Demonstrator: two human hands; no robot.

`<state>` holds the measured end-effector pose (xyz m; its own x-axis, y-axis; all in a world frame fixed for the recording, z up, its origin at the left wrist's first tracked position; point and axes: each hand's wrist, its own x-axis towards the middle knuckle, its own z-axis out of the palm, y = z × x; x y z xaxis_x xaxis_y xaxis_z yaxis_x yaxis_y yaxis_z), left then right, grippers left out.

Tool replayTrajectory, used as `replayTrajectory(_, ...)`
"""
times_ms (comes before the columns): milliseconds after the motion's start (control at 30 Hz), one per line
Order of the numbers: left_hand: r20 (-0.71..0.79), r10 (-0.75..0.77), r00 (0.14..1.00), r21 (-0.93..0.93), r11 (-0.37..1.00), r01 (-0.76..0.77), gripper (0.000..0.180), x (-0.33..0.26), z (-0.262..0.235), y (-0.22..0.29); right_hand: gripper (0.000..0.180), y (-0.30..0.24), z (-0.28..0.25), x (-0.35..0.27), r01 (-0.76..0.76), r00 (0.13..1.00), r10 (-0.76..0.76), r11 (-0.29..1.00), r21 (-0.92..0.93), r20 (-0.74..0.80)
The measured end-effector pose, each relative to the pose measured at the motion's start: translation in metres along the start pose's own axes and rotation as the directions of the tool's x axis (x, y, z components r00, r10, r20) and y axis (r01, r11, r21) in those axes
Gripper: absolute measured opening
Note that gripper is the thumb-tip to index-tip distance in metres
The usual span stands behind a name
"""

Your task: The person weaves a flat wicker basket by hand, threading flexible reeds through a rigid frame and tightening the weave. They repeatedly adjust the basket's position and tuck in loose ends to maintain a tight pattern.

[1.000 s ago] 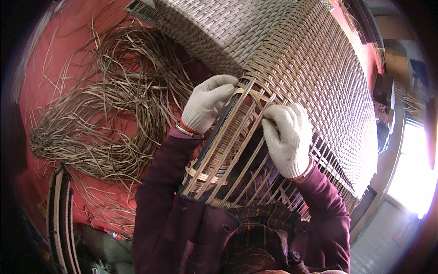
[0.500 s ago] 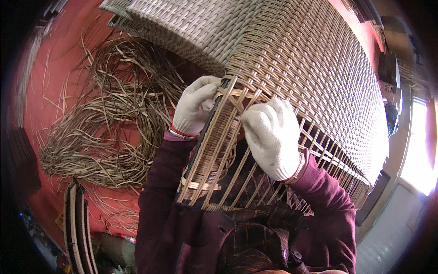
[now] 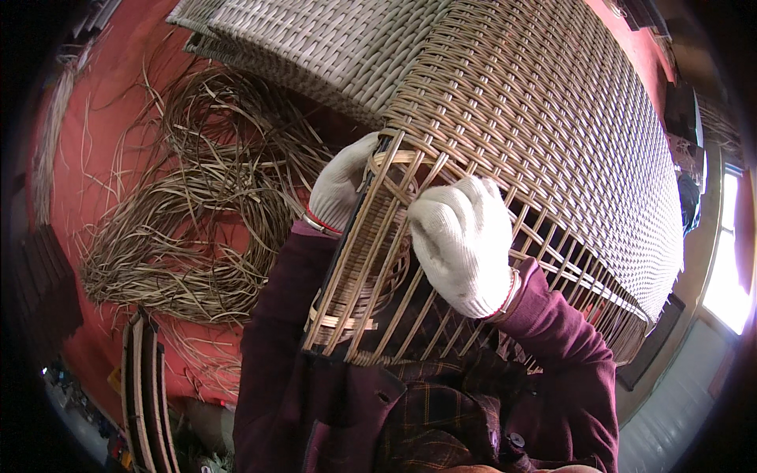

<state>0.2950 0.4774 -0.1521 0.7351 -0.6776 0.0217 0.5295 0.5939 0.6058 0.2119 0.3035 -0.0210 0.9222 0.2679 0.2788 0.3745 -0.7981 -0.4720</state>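
A large wicker piece (image 3: 505,102) fills the middle, tightly woven above, with bare upright rattan stakes (image 3: 430,315) below. My right hand (image 3: 464,244), in a white knit glove, is closed at the lower border of the weave, its fingers curled round a flat wicker strand (image 3: 406,189) that runs to the left corner. My left hand (image 3: 339,185), gloved too, reaches in behind the dark corner edge (image 3: 364,197); its fingers are hidden there. Between the stakes at the corner, a rounded woven basket-like part (image 3: 363,268) shows.
On the red floor (image 3: 95,158) to the left lies a big tangled bundle of wicker strands (image 3: 197,260). A pale woven panel (image 3: 315,47) adjoins at the top. Narrow wooden strips (image 3: 143,394) stand at lower left. A bright window (image 3: 729,268) is at right.
My left hand has slipped further behind the corner edge, so its thumb and fingers no longer show. My right hand has shifted slightly left and down, still closed.
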Motion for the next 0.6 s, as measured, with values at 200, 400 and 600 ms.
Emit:
replayTrajectory(200, -0.358, -0.17, 0.918, -0.153, 0.981, 0.122, 0.034, 0.005, 0.007, 0.017, 0.035, -0.002, -0.022, -0.002, -0.035, 0.997, 0.038, 0.998, 0.059, -0.063)
replayTrajectory(400, -0.374, -0.147, 0.915, -0.027, 0.989, 0.148, 0.033, 0.007, 0.012, 0.033, 0.027, 0.002, -0.046, -0.002, -0.273, 0.96, 0.261, 0.953, -0.13, -0.106)
replayTrajectory(600, -0.31, -0.126, 0.943, 0.159, 0.97, 0.182, 0.028, 0.012, 0.0, 0.037, 0.023, 0.006, -0.033, 0.003, -0.285, 0.954, 0.298, 0.937, -0.2, 0.039)
